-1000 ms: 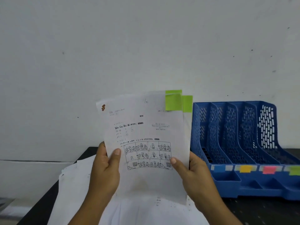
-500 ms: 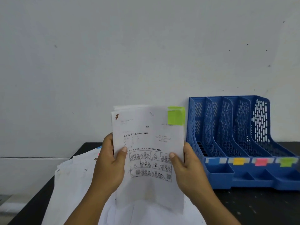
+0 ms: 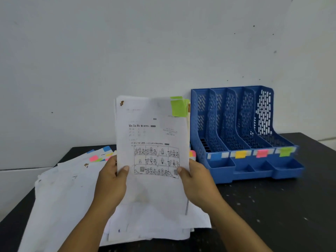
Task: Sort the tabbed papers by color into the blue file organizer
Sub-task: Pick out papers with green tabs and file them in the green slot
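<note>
While both hands (image 3: 154,180) pinch its side edges, the green-tabbed paper stack (image 3: 152,151) stands upright, tabs uppermost.

Black table (image 3: 272,206), loose paper pile (image 3: 69,193), blue file organizer (image 3: 236,166)

The sheets (image 3: 152,151) held upright between the left hand (image 3: 111,180) and right hand (image 3: 197,180) have been squared up: 1 s ago 2 green tabs (image 3: 178,108) fanned apart toward 3 o'clock, and now they nearly overlap. The camera has tipped down, bringing the pile (image 3: 72,188) at 8 o'clock, with pink and blue tabs, into view.
</note>
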